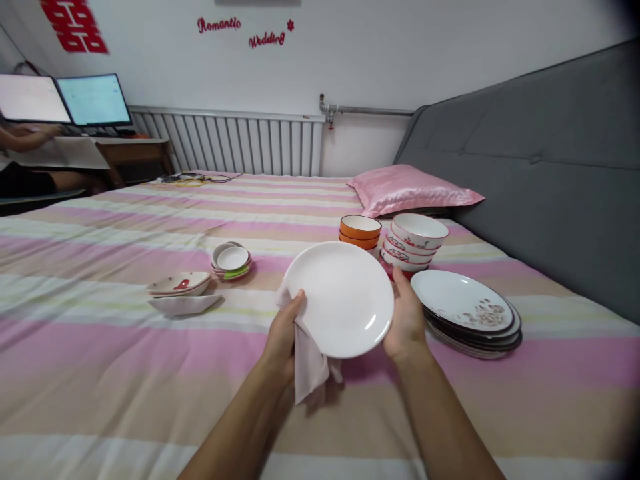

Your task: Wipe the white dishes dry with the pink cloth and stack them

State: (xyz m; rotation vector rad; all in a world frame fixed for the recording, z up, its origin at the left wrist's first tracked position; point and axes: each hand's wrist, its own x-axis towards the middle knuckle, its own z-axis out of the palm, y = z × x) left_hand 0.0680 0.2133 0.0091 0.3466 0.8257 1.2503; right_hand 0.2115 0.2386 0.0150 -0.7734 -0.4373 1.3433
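A plain white plate is held above the bed, its face tilted up toward me. My left hand grips its left edge through a pale pinkish cloth, thumb on top and the other fingers hidden behind. On the right edge, my right hand is closed around the rim, with most of its fingers under the plate. Just right of that hand lies a stack of plates, the top one white with a brown floral print. Behind the held plate stand white bowls with red patterns and orange bowls.
To the left on the striped bedspread are small round dishes and leaf-shaped dishes. A pink pillow rests against the grey headboard. Cables lie at the far edge. Another person's arm is at a desk with monitors.
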